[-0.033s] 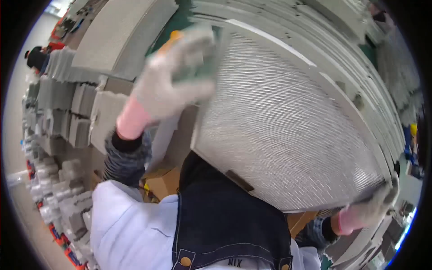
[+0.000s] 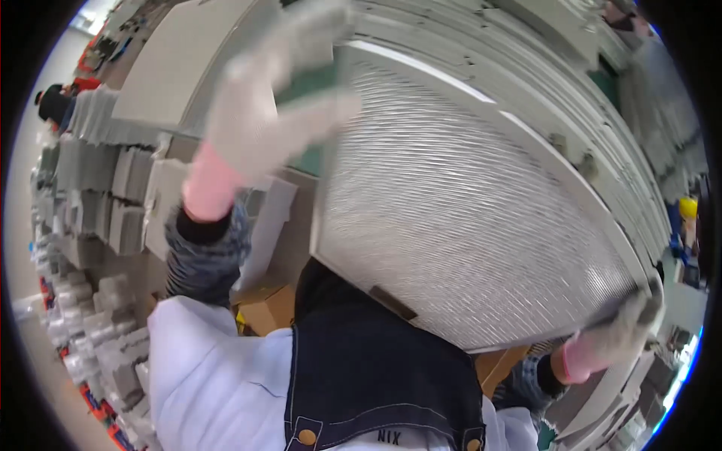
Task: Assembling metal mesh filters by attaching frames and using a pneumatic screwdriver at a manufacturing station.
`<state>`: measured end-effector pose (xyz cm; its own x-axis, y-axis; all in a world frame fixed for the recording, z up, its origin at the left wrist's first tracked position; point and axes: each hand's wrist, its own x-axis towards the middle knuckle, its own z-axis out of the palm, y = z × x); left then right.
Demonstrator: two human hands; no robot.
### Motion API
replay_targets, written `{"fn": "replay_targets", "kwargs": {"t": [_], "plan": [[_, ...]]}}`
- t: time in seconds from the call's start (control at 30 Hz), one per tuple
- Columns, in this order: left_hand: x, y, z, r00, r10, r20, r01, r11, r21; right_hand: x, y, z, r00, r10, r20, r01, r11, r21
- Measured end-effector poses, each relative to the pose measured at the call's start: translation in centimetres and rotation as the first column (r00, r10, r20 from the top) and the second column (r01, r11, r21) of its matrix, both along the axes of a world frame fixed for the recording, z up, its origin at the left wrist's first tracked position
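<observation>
A framed silver panel (image 2: 474, 203) with a finely rippled, mesh-like face lies tilted in front of my body, its near edge by my dark apron. My left hand (image 2: 259, 113), in a white glove with a pink cuff, is raised at the panel's left edge. Its fingers and thumb are spread and blurred by motion; the thumb tip comes close to the frame, and whether it touches I cannot tell. At the panel's right end my gloved right hand (image 2: 620, 331) grips the edge, its fingertips partly hidden.
Long grey profiles (image 2: 541, 98) lie along the far side beyond the panel. A large pale board (image 2: 177, 64) is at the upper left, above stacked grey parts (image 2: 90, 161). A cardboard box (image 2: 269, 310) stands low beside me. Another person (image 2: 56, 101) is at the far left.
My left hand has moved a little up and to the left, its fingers still spread. An orange thing behind it no longer shows. The panel appears slightly further left, my right hand still at its end.
</observation>
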<state>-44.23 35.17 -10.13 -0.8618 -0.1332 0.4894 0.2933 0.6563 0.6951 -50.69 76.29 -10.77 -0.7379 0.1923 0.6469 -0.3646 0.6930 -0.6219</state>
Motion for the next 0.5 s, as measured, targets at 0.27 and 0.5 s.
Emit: {"fn": "replay_targets", "kwargs": {"t": [0.27,0.5], "plan": [[-4.7,0.7,2.3,0.904,-0.420,0.083,0.260,0.693,0.672,-0.3,-1.6,-0.3,0.900,0.431,0.072,-0.367,0.834,-0.412],[0.1,-1.5,-3.7,0.969,-0.176,0.175,0.048,0.826,0.561,-1.1,-2.7,0.0,0.874,0.471,0.121,-0.346,0.777,-0.526]]}}
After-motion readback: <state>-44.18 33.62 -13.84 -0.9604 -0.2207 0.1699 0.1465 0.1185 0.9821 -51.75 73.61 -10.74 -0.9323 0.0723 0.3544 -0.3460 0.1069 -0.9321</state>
